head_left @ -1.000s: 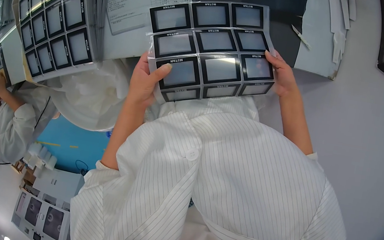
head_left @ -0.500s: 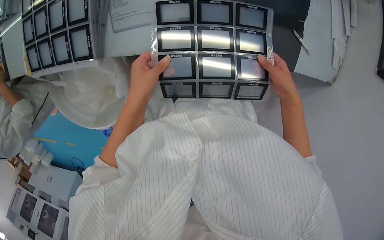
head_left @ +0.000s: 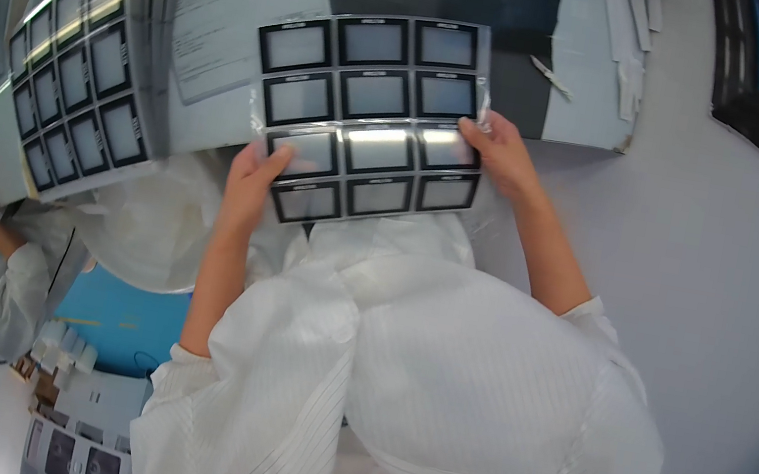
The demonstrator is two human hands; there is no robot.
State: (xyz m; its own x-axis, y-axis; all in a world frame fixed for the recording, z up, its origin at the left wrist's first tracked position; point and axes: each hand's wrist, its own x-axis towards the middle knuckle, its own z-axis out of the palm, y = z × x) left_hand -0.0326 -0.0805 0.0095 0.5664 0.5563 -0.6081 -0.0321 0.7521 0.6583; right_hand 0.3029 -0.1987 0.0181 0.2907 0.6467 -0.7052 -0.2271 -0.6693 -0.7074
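Observation:
Between my two hands is a clear plastic sheet (head_left: 374, 121) bearing rows of black-framed rectangular panels with pale centres. My left hand (head_left: 252, 178) pinches its near left edge, thumb on top of the panels. At the right edge, my right hand (head_left: 503, 157) grips it with the thumb pressed on the upper face. The fingers of both hands go under the sheet, partly hidden. It is held over the table's near edge, above my lap. To the left lies a stack of similar sheets (head_left: 73, 85) with the same black-framed panels.
A printed paper (head_left: 217, 39) lies on the table beside a dark mat (head_left: 521, 20). A slim white-handled cutting tool (head_left: 552, 78) rests on the mat's right side, near white strips (head_left: 633, 39). Below the stack is a white tub (head_left: 154, 234). A co-worker (head_left: 0, 284) sits far left.
The whole view has shifted, so table, stack and sheet appear further left and mostly lower. Both hands still grip the sheet at its sides; light reflections on it have moved.

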